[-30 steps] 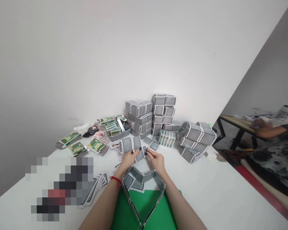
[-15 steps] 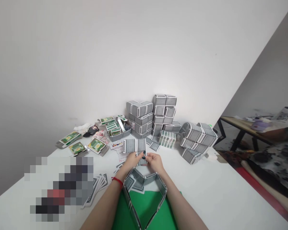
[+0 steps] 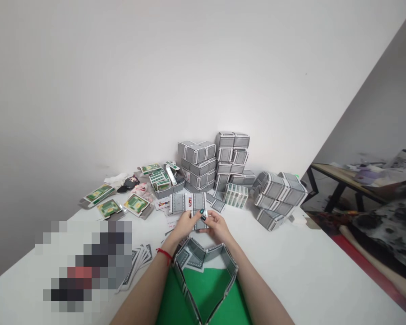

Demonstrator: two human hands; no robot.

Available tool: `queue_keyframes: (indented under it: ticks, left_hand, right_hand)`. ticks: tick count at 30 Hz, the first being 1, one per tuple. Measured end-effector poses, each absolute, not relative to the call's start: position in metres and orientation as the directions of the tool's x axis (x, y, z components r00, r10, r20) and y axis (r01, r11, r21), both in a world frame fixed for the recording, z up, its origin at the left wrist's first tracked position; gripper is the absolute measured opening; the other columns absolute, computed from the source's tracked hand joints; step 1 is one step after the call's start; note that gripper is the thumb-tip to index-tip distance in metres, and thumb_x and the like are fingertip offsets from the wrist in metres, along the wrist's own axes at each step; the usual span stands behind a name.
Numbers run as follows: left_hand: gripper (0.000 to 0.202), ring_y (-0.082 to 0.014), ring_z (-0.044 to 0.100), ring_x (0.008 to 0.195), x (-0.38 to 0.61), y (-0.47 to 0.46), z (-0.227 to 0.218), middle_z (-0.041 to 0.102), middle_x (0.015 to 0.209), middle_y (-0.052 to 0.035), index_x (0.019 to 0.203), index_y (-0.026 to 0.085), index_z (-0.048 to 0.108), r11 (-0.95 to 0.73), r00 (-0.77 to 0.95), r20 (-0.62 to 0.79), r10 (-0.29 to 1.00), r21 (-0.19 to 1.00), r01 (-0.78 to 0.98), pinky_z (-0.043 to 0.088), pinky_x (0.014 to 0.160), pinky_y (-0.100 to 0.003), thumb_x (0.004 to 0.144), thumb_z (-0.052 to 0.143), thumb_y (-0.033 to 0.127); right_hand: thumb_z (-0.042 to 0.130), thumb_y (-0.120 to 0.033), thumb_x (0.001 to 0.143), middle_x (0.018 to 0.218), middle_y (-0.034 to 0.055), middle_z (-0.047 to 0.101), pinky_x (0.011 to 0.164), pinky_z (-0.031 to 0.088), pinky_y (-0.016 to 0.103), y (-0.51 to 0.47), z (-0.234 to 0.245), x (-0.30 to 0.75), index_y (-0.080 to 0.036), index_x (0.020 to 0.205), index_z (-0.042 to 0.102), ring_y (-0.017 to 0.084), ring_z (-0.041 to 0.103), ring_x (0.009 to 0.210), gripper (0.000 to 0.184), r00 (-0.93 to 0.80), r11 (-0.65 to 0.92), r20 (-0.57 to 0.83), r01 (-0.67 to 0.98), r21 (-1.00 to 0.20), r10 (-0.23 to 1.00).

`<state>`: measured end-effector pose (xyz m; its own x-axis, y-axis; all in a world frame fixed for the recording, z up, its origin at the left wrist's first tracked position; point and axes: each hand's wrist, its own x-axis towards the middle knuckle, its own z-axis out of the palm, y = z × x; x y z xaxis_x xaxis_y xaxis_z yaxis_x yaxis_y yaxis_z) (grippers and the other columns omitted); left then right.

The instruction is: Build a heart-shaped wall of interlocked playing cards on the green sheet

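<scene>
My left hand [image 3: 186,224] and my right hand [image 3: 217,225] meet at the middle of the table, fingers closed on folded playing cards [image 3: 199,204] with grey patterned backs. The cards seem linked into a strip, with another panel [image 3: 179,203] reaching to the left. Dark green nails show on the left thumb and a finger beside it. Between my forearms stands a heart-shaped ring of folded cards [image 3: 232,266], partly over a green sheet [image 3: 206,289]. Loose cards [image 3: 194,262] lie inside the ring.
Stacked card-built blocks [image 3: 198,169] and a taller stack [image 3: 232,153] stand by the wall. More blocks [image 3: 279,198] are at right. A green-and-white card pack row [image 3: 237,195], opened boxes [image 3: 137,204] and fanned cards [image 3: 135,266] lie around. A person's patterned clothing [image 3: 389,225] shows far right.
My hands and the folded cards have shifted slightly; the left panel now sits a little further left and higher. The ring has barely moved.
</scene>
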<state>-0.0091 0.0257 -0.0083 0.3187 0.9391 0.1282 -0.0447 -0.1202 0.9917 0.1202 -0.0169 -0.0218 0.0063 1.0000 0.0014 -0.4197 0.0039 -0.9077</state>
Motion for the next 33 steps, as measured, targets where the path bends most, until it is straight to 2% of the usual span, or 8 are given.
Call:
queue_keyframes:
  ticks: [6, 11, 13, 16, 18, 21, 28, 33]
  left_hand:
    - [0.037, -0.0216, 0.065, 0.073, -0.014, 0.03, -0.01, 0.07, 0.074, -0.0093, 0.084, 0.008, 0.066, 0.134, 0.343, 0.007, 0.939, 0.913, -0.386, 0.05, 0.07, -0.032, 0.064, 0.07, 0.039]
    - [0.027, -0.0215, 0.066, 0.082, -0.03, 0.031, 0.007, 0.071, 0.087, -0.0117, 0.092, 0.009, 0.065, 0.206, 0.287, -0.033, 0.957, 0.774, -0.599, 0.052, 0.076, -0.034, 0.071, 0.064, 0.025]
    - [0.021, -0.0205, 0.067, 0.08, -0.037, 0.031, 0.012, 0.072, 0.088, -0.011, 0.09, 0.01, 0.065, 0.205, 0.236, -0.07, 0.969, 0.759, -0.618, 0.054, 0.073, -0.033, 0.073, 0.06, 0.021]
    - [0.016, -0.02, 0.067, 0.079, -0.045, 0.034, 0.014, 0.072, 0.085, -0.0104, 0.084, 0.01, 0.066, 0.206, 0.205, -0.097, 0.974, 0.757, -0.62, 0.054, 0.071, -0.03, 0.073, 0.057, 0.017]
    - [0.014, -0.0192, 0.067, 0.077, -0.048, 0.036, 0.012, 0.072, 0.083, -0.0098, 0.081, 0.009, 0.066, 0.2, 0.196, -0.098, 0.976, 0.761, -0.617, 0.054, 0.07, -0.028, 0.073, 0.057, 0.016]
    - [0.013, -0.0165, 0.067, 0.071, -0.05, 0.039, 0.009, 0.072, 0.077, -0.0068, 0.081, 0.01, 0.066, 0.186, 0.162, -0.108, 0.981, 0.763, -0.619, 0.054, 0.068, -0.026, 0.071, 0.058, 0.014]
    - [0.008, -0.0133, 0.063, 0.054, -0.05, 0.037, 0.009, 0.069, 0.065, -0.0022, 0.076, 0.011, 0.063, 0.25, 0.194, -0.167, 0.967, 0.771, -0.586, 0.054, 0.056, -0.026, 0.069, 0.06, 0.014]
    - [0.011, -0.014, 0.061, 0.05, -0.044, 0.035, 0.006, 0.068, 0.06, -0.0044, 0.077, 0.008, 0.065, 0.292, 0.27, -0.177, 0.946, 0.827, -0.481, 0.05, 0.05, -0.024, 0.068, 0.061, 0.013]
  right_hand:
    - [0.072, -0.036, 0.061, 0.073, -0.0016, 0.062, 0.054, 0.049, 0.027, -0.01, -0.028, 0.123, -0.022, 0.095, 0.059, 0.013, 0.056, 0.059, 0.039, 0.133, 0.159, 0.112, -0.429, -0.889, 0.985]
    - [0.058, -0.033, 0.074, 0.074, 0.0042, 0.065, 0.067, 0.05, 0.032, -0.008, -0.035, 0.13, -0.018, 0.08, 0.064, 0.016, 0.059, 0.067, 0.018, 0.209, 0.263, 0.312, 0.23, -0.937, 0.927]
    - [0.053, -0.025, 0.076, 0.093, 0.0075, 0.067, 0.082, 0.047, 0.036, -0.009, -0.033, 0.129, -0.019, 0.088, 0.066, 0.02, 0.06, 0.088, 0.019, 0.072, 0.332, 0.405, 0.454, -0.827, 0.911]
    - [0.045, -0.015, 0.078, 0.119, 0.0063, 0.061, 0.1, 0.034, 0.041, -0.013, -0.026, 0.123, -0.023, 0.115, 0.059, 0.022, 0.044, 0.121, 0.04, -0.229, 0.458, 0.411, 0.618, -0.639, 0.882]
    - [0.042, -0.015, 0.08, 0.128, 0.0034, 0.055, 0.105, 0.026, 0.047, -0.018, -0.02, 0.119, -0.026, 0.125, 0.051, 0.022, 0.033, 0.13, 0.047, -0.375, 0.495, 0.324, 0.676, -0.546, 0.869]
    - [0.044, -0.024, 0.084, 0.127, 0.0021, 0.056, 0.105, 0.022, 0.052, -0.024, -0.014, 0.116, -0.029, 0.123, 0.053, 0.025, 0.035, 0.129, 0.041, -0.448, 0.501, 0.228, 0.736, -0.455, 0.865]
    - [0.044, -0.031, 0.087, 0.093, 0.0086, 0.069, 0.089, 0.04, 0.036, -0.025, -0.021, 0.13, -0.02, 0.097, 0.068, 0.021, 0.055, 0.1, 0.028, -0.126, 0.318, 0.427, 0.852, -0.416, 0.896]
    - [0.054, -0.04, 0.081, 0.13, 0.0082, 0.052, 0.101, 0.028, 0.044, -0.024, -0.021, 0.13, -0.021, 0.129, 0.047, 0.027, 0.032, 0.128, 0.052, -0.233, 0.364, 0.357, 0.857, -0.365, 0.905]
